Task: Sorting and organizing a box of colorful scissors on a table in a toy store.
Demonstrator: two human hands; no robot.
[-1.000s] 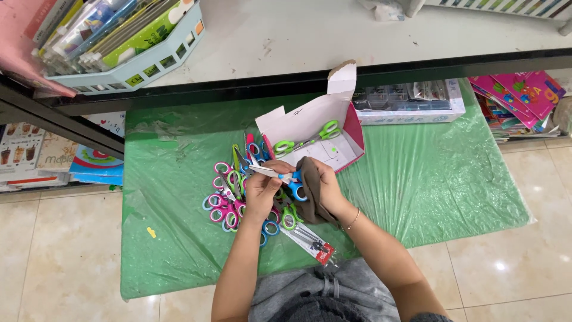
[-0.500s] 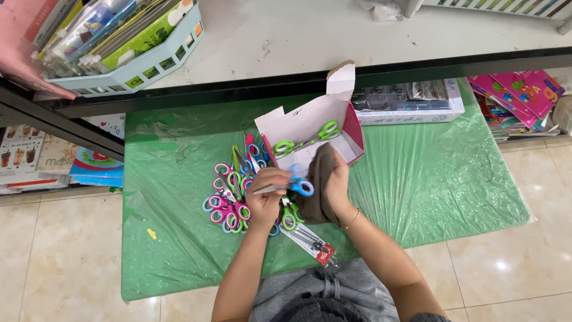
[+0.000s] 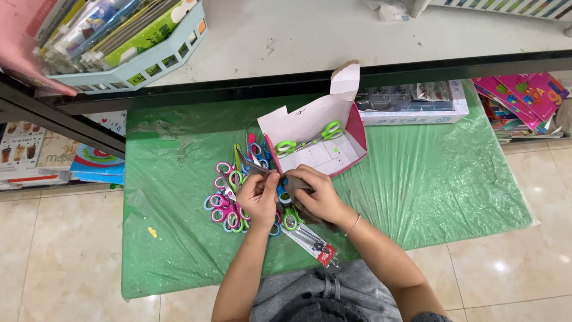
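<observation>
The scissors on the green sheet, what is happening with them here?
A person crouches over a green plastic sheet on the floor. Both hands meet above a pile of small scissors with pink, green and blue handles. The left hand pinches a pair with blue handles, while the right hand presses a dark cloth against it. Just behind, an open pink and white box holds one green pair. A packaged pair lies near the person's knees.

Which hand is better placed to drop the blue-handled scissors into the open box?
Probably the right hand: it lies closer to the open box, just below its tray. The left hand holds the blue-handled scissors on the side toward the scissors pile.
</observation>
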